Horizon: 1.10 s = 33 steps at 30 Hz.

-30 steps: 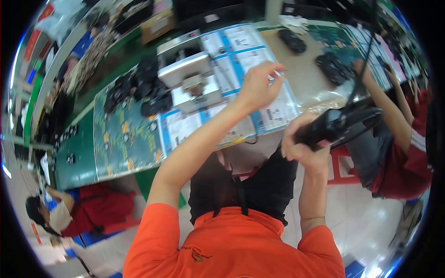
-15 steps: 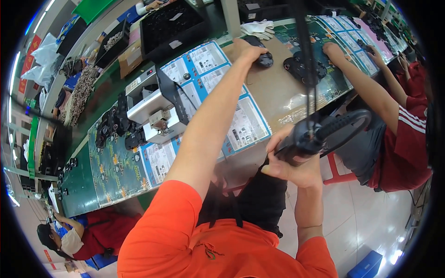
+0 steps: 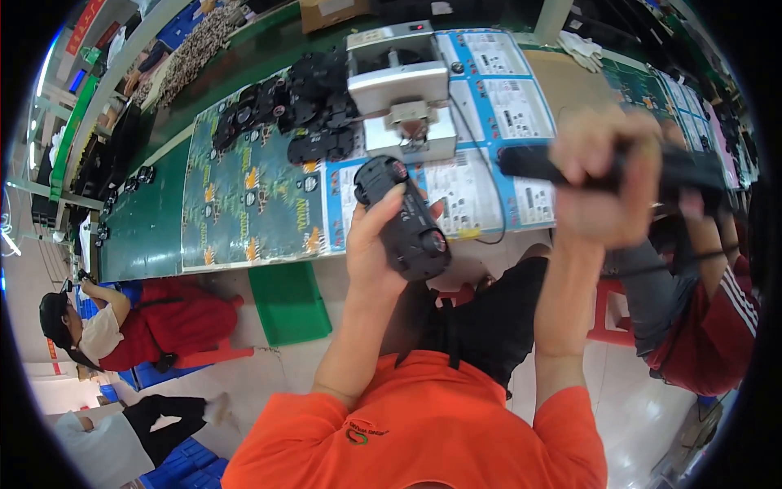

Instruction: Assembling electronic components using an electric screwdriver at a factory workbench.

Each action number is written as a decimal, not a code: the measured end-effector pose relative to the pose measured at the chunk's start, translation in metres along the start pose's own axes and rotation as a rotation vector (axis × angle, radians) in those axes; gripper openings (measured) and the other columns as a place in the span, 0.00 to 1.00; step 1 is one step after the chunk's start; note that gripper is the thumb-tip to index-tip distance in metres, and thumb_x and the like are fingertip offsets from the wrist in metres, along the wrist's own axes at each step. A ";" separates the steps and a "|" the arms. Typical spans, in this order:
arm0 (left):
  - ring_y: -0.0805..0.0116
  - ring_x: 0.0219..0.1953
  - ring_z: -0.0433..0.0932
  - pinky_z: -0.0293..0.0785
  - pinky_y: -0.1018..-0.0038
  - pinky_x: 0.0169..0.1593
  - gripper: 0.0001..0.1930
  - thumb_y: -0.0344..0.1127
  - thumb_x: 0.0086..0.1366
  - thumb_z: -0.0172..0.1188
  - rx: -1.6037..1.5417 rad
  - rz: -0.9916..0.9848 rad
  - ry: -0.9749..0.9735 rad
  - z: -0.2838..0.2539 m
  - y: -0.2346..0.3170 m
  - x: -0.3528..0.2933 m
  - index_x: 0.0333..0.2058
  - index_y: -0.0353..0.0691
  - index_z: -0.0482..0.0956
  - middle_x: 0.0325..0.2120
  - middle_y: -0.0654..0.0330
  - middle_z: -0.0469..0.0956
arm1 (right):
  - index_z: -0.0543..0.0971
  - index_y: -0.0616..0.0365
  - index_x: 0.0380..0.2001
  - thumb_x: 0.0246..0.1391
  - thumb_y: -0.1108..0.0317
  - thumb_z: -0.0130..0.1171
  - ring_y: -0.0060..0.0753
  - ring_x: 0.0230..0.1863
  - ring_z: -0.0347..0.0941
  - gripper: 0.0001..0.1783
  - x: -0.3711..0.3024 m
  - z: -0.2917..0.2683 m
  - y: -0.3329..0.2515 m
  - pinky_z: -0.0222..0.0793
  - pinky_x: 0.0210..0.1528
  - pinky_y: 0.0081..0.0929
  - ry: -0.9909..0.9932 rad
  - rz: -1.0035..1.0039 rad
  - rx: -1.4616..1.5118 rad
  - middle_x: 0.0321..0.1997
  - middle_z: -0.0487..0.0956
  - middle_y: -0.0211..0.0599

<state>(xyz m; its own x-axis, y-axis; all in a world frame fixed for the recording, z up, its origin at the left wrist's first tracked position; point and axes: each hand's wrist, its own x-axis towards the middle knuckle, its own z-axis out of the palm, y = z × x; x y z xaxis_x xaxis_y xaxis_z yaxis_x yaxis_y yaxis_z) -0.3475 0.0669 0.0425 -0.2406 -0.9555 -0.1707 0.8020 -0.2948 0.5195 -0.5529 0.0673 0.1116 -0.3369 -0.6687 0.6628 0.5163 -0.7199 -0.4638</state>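
In front of my body, my left hand (image 3: 371,253) grips a black toy car chassis (image 3: 417,232), tilted, with its underside up and wheels with reddish hubs showing. My right hand (image 3: 603,183), smeared by motion, is wrapped round a black corded electric screwdriver (image 3: 525,161) above the table's right part. The tool lies roughly level and apart from the chassis; its tip is too blurred to make out. Past my left hand stands a silver metal fixture (image 3: 395,81) with a dark cable. Several black car parts (image 3: 318,106) are heaped left of it.
Blue-and-white printed sheets (image 3: 501,106) and a patterned green sheet (image 3: 244,204) cover the bench. White gloves (image 3: 581,50) lie at its far right. A person in red (image 3: 709,318) sits close on my right, another person (image 3: 163,322) at the left. A green tray (image 3: 289,301) is below the bench edge.
My left hand has come back from the bench's far right and now holds the chassis before me. My right hand has lifted the screwdriver and turned it level. The view has swung right-to-left.
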 end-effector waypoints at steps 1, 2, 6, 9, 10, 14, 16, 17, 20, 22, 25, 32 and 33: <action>0.59 0.43 0.79 0.81 0.59 0.47 0.18 0.29 0.63 0.56 -0.053 -0.062 0.036 -0.022 0.003 0.000 0.51 0.34 0.69 0.41 0.52 0.77 | 0.71 0.58 0.40 0.57 0.66 0.58 0.25 0.19 0.66 0.11 0.007 0.015 0.025 0.64 0.26 0.24 0.017 0.014 -0.026 0.21 0.69 0.30; 0.57 0.48 0.79 0.80 0.56 0.50 0.18 0.30 0.63 0.56 -0.110 -0.125 0.070 -0.040 0.007 -0.001 0.51 0.33 0.70 0.44 0.50 0.77 | 0.74 0.59 0.38 0.56 0.69 0.61 0.25 0.18 0.67 0.09 0.013 0.029 0.049 0.65 0.25 0.23 0.031 0.027 -0.055 0.20 0.71 0.31; 0.55 0.48 0.79 0.80 0.56 0.49 0.18 0.28 0.64 0.56 0.030 -0.085 0.069 -0.074 0.012 0.003 0.52 0.31 0.69 0.48 0.48 0.76 | 0.74 0.62 0.38 0.56 0.73 0.60 0.29 0.19 0.68 0.08 0.020 0.048 0.098 0.68 0.28 0.28 -0.099 0.025 -0.371 0.19 0.71 0.35; 0.55 0.46 0.80 0.83 0.59 0.45 0.18 0.27 0.64 0.57 0.064 -0.111 0.014 -0.080 0.018 0.005 0.52 0.30 0.69 0.48 0.47 0.76 | 0.76 0.63 0.30 0.51 0.76 0.65 0.24 0.15 0.70 0.06 0.019 0.055 0.116 0.66 0.21 0.21 -0.156 -0.101 -0.653 0.16 0.73 0.33; 0.55 0.46 0.80 0.83 0.59 0.45 0.18 0.27 0.64 0.57 0.052 -0.111 0.018 -0.081 0.019 0.006 0.52 0.30 0.69 0.48 0.47 0.76 | 0.76 0.63 0.30 0.51 0.76 0.65 0.24 0.15 0.70 0.06 0.020 0.058 0.119 0.66 0.21 0.21 -0.166 -0.093 -0.658 0.16 0.73 0.33; 0.57 0.45 0.80 0.83 0.60 0.45 0.18 0.27 0.64 0.58 0.085 -0.105 0.011 -0.078 0.018 0.008 0.52 0.30 0.69 0.47 0.48 0.76 | 0.76 0.63 0.29 0.52 0.76 0.64 0.24 0.14 0.69 0.06 0.024 0.070 0.122 0.66 0.21 0.22 -0.181 -0.047 -0.640 0.15 0.72 0.32; 0.58 0.45 0.80 0.83 0.61 0.45 0.18 0.27 0.63 0.59 0.097 -0.106 0.000 -0.077 0.017 0.009 0.51 0.30 0.70 0.47 0.49 0.76 | 0.76 0.63 0.28 0.51 0.74 0.65 0.25 0.14 0.68 0.07 0.029 0.063 0.122 0.65 0.20 0.23 -0.154 0.026 -0.640 0.14 0.71 0.32; 0.58 0.45 0.80 0.83 0.61 0.45 0.18 0.27 0.63 0.59 0.093 -0.102 -0.005 -0.077 0.017 0.010 0.51 0.30 0.70 0.47 0.49 0.76 | 0.77 0.59 0.22 0.49 0.70 0.68 0.15 0.13 0.68 0.10 0.031 0.063 0.123 0.63 0.18 0.14 -0.131 0.037 -0.587 0.14 0.73 0.26; 0.59 0.45 0.80 0.83 0.62 0.45 0.19 0.26 0.61 0.61 0.115 -0.125 -0.033 -0.079 0.017 0.010 0.50 0.30 0.71 0.47 0.49 0.76 | 0.77 0.60 0.22 0.50 0.69 0.68 0.16 0.13 0.68 0.10 0.034 0.065 0.123 0.63 0.19 0.14 -0.169 0.112 -0.607 0.14 0.73 0.27; 0.61 0.45 0.79 0.83 0.63 0.46 0.19 0.25 0.60 0.61 0.125 -0.132 -0.029 -0.079 0.017 0.009 0.50 0.30 0.72 0.47 0.49 0.76 | 0.77 0.60 0.23 0.50 0.68 0.68 0.17 0.13 0.68 0.10 0.033 0.065 0.118 0.62 0.18 0.16 -0.185 0.181 -0.663 0.13 0.72 0.27; 0.63 0.41 0.80 0.82 0.66 0.44 0.20 0.24 0.59 0.61 0.188 -0.098 -0.035 -0.077 0.013 0.007 0.50 0.30 0.72 0.45 0.49 0.78 | 0.76 0.60 0.27 0.50 0.69 0.66 0.21 0.12 0.65 0.09 0.014 0.064 0.099 0.62 0.18 0.21 -0.010 0.285 -0.417 0.15 0.71 0.29; 0.64 0.32 0.82 0.82 0.70 0.36 0.17 0.20 0.55 0.62 0.191 -0.121 -0.038 -0.075 0.017 0.009 0.45 0.33 0.74 0.36 0.51 0.81 | 0.76 0.63 0.31 0.53 0.72 0.62 0.26 0.16 0.68 0.06 0.023 0.067 0.089 0.66 0.21 0.25 0.036 0.055 -0.248 0.17 0.71 0.34; 0.64 0.32 0.82 0.82 0.70 0.36 0.17 0.20 0.55 0.62 0.192 -0.124 -0.040 -0.074 0.017 0.010 0.45 0.33 0.74 0.36 0.51 0.81 | 0.76 0.63 0.30 0.53 0.73 0.63 0.26 0.16 0.68 0.06 0.026 0.064 0.095 0.66 0.21 0.24 0.059 0.048 -0.267 0.17 0.71 0.34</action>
<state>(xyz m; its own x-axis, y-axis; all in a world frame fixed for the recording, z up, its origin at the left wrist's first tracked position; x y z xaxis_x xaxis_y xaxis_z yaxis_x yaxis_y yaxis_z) -0.2955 0.0535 -0.0118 -0.3555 -0.9104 -0.2118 0.6473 -0.4032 0.6468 -0.4626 -0.0064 0.1221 -0.3661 -0.7071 0.6050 0.3098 -0.7056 -0.6373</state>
